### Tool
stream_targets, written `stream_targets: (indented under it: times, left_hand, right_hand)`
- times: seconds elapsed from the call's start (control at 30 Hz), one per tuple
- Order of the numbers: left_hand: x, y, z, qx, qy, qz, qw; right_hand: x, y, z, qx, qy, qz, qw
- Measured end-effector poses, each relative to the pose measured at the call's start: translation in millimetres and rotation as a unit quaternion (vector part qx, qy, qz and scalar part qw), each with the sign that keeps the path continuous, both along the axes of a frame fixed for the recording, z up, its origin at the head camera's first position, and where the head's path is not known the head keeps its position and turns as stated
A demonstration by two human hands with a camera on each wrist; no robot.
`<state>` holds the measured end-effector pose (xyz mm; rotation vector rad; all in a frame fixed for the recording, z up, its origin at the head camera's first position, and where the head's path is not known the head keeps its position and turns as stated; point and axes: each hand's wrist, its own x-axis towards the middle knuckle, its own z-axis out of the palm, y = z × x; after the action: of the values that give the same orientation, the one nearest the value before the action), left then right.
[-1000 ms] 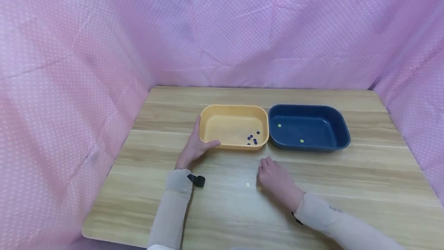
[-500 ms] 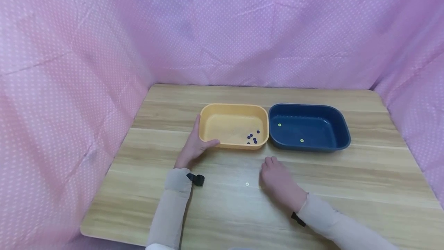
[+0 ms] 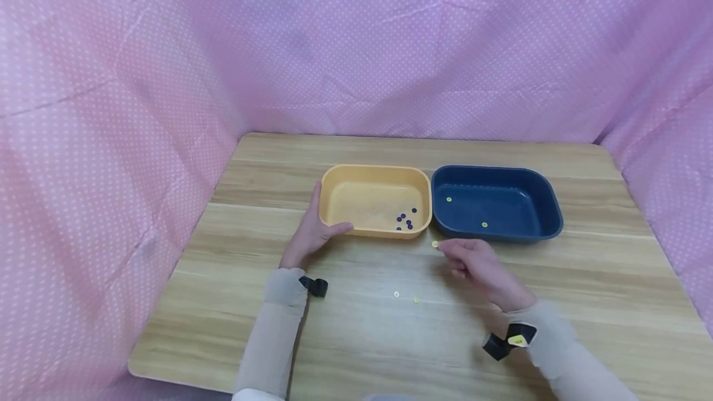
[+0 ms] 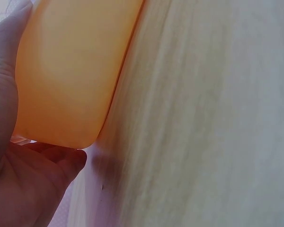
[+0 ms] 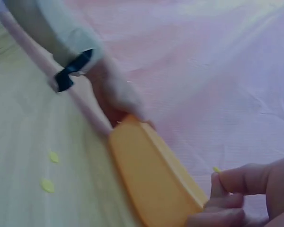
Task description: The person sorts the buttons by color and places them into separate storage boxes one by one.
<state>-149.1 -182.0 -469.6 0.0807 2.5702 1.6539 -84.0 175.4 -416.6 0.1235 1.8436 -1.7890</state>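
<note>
My left hand [image 3: 309, 237] grips the left end of a yellow plastic tray [image 3: 356, 209], thumb along its near side, as the left wrist view also shows. Several small dark purple buttons [image 3: 409, 223] lie in that tray's near right corner. Between thumb and forefinger my right hand [image 3: 484, 268] pinches a small yellow button [image 3: 435, 244], held just in front of where the two trays meet. The navy blue tray [image 3: 515, 215] has one yellow button [image 3: 484, 224] near its front and another [image 3: 449, 199] at its left.
Two more yellow buttons, one paler [image 3: 397, 294] and one darker [image 3: 415, 300], lie on the wooden table [image 3: 223, 308] in front of the yellow tray. Pink dotted cloth [image 3: 390, 48] hangs behind and at both sides. A translucent edge [image 3: 390, 397] shows at the bottom.
My right hand has risen off the table and moved right and forward, with a yellow button now showing at its fingertips. My left hand stays on the yellow tray.
</note>
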Motion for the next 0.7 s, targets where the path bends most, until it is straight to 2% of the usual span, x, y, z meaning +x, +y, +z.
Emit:
stream_targets:
  times: [0.17, 0.33, 0.53, 0.7]
  left_hand:
    - [-1.2, 0, 2.4, 0.003, -0.001, 0.001, 1.0000]
    - [-2.1, 1, 4.2, 0.009, -0.006, 0.001, 0.9999]
    - [-2.3, 1, 3.4, 0.008, 0.000, 0.000, 1.0000]
    - [-2.2, 1, 3.5, 0.003, 0.002, -0.001, 1.0000]
  right_hand:
    - [-5.3, 11, 9.8, -0.033, 0.001, -0.040, 0.999]
    - [-9.1, 19, 13.9, -0.060, 0.024, -0.061, 0.996]
    - [-13.3, 30, 17.9, -0.073, 0.024, -0.091, 0.993]
    - [-16.6, 41, 25.7, -0.141, 0.027, -0.137, 0.980]
